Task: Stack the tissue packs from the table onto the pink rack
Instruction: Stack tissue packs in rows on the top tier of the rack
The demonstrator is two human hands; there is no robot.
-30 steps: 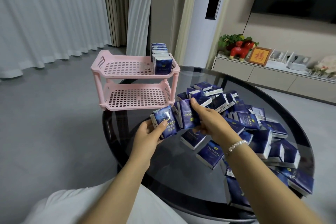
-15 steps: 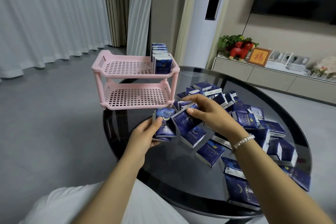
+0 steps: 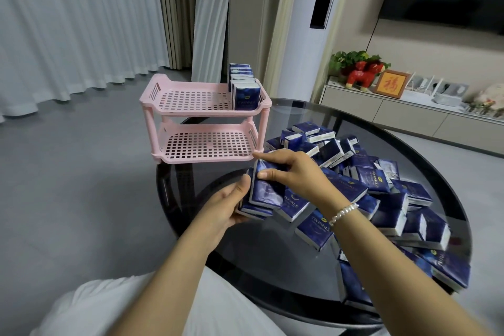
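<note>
Head view: your left hand [image 3: 223, 207] cups a small bundle of blue tissue packs [image 3: 256, 203] from below and from the left, thumb pressed against its upper edge, the other fingers curled under it out of sight. Your right hand [image 3: 293, 172] pinches the top pack [image 3: 266, 188] of that bundle, thumb on its near face and fingers bent over its far edge, while the index finger sticks out straight toward the pink rack [image 3: 207, 117]. A bead bracelet [image 3: 343, 213] sits on your right wrist. The bundle hangs just above the dark round glass table [image 3: 272, 275], close to the rack's lower shelf, whose grid is bare. On the right end of the upper shelf a row of packs [image 3: 244, 87] stands upright. A loose heap of packs [image 3: 381, 199] covers the right half of the table, just beside your right hand.
</note>
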